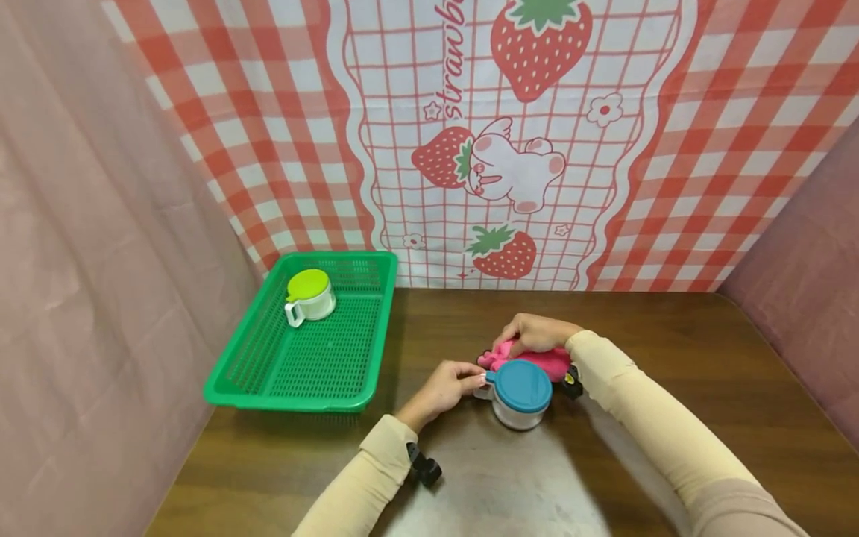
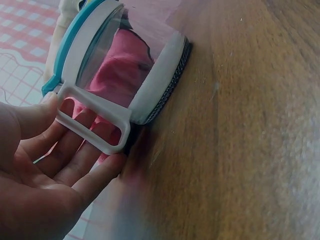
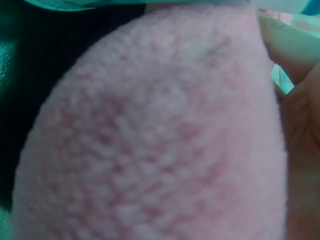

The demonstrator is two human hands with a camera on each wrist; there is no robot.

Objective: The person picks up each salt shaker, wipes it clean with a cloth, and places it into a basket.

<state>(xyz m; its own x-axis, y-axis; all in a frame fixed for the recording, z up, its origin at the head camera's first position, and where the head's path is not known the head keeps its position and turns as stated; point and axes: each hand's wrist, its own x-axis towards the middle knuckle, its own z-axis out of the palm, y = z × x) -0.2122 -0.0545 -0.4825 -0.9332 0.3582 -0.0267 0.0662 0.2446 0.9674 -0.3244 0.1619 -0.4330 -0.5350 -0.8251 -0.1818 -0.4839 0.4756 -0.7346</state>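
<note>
A clear jar with a blue lid (image 1: 523, 385) and a white side handle (image 2: 95, 142) stands on the table. My left hand (image 1: 443, 388) pinches it by the handle, with the thumb at the lid's tab and the other fingers behind the handle. Directly behind the jar, my right hand (image 1: 537, 333) grips a bunched pink cloth (image 1: 553, 363), its fingertips partly hidden in the folds. Pink fabric shows through the jar's clear wall in the left wrist view. Up close in the right wrist view, the fuzzy cloth (image 3: 150, 145) fills most of the picture.
To the left stands a green plastic basket (image 1: 385, 328) with a similar jar with a lime-green lid (image 1: 309, 285) inside, at its back. A checked strawberry-print curtain (image 1: 456, 224) hangs along the far edge of the wooden table (image 1: 678, 350).
</note>
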